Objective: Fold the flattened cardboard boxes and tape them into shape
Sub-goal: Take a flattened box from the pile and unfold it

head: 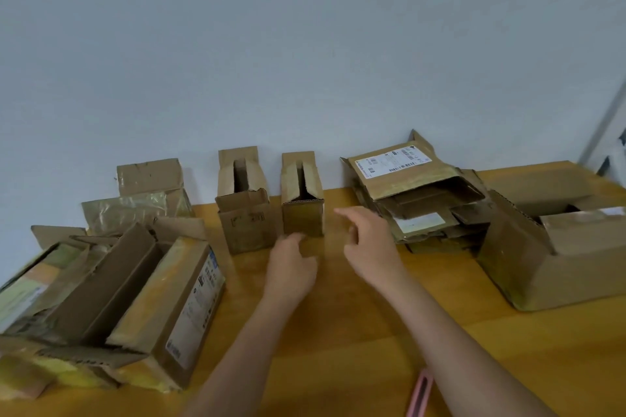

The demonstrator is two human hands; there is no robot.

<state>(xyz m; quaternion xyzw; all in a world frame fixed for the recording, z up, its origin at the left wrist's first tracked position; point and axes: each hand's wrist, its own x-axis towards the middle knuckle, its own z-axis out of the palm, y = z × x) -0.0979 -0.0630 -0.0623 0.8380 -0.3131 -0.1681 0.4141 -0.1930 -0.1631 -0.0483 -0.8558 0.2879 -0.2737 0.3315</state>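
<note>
Two small cardboard boxes stand upright with open top flaps by the wall: one (245, 213) left of centre and one (302, 206) at centre. My left hand (291, 264) hovers just in front of the centre box, fingers loosely curled, holding nothing. My right hand (367, 244) is to that box's right, index finger stretched toward it, apart from it. A stack of flattened boxes (416, 193) with a white shipping label lies to the right of my hands.
Several folded, taped boxes (135, 288) crowd the left of the yellow wooden table (355, 332). A large open box (555, 247) sits at far right. A pink object (420, 393) lies near the front edge. The pale wall is close behind.
</note>
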